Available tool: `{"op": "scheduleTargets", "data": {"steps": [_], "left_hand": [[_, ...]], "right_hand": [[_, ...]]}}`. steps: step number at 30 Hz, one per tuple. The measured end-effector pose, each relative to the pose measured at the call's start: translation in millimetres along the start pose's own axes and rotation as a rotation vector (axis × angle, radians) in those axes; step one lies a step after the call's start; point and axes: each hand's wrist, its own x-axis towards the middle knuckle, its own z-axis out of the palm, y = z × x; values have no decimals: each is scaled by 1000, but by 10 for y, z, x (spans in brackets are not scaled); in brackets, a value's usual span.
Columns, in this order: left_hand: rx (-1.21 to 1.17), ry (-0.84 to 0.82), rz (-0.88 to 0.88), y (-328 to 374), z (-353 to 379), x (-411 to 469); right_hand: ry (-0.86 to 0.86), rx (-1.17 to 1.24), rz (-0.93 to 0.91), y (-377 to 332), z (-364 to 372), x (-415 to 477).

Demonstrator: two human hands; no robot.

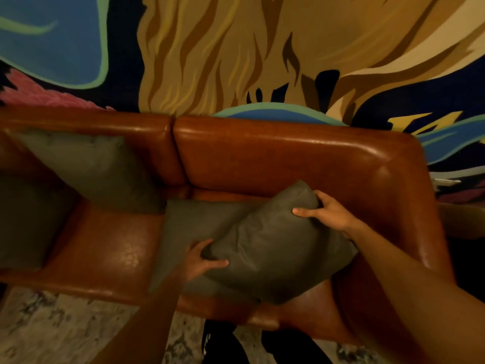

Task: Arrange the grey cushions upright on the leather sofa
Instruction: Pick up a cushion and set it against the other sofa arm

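Note:
A brown leather sofa (pixel 262 158) fills the middle of the view. I hold one grey cushion (pixel 275 248) tilted above the right seat: my left hand (pixel 202 258) grips its lower left corner, my right hand (pixel 325 211) grips its top right corner. Under it a second grey cushion (pixel 189 222) lies flat on the seat. Another grey cushion (pixel 91 166) leans upright against the left backrest. At the far left a further grey cushion (pixel 23 222) rests by the armrest.
The sofa's right armrest (pixel 409 206) rises close beside the held cushion. A painted mural wall (pixel 236 48) stands behind the backrest. Patterned pale carpet (pixel 52 324) lies in front of the sofa. The left seat (pixel 105 245) shows bare leather.

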Motion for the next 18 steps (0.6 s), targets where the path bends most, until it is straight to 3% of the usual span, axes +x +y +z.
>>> {"op": "scheduleTargets", "data": {"steps": [4,14,18], "left_hand": [[233,-148,132,-151,112,-268],[553,-123,447,-75,151,-492],[623,-175,474,104,35,-490]], "right_hand": [[78,75,-52,129,250,-441],[253,95,-111,290,474,-1134],[351,150,-128,363,597,-1402]]}}
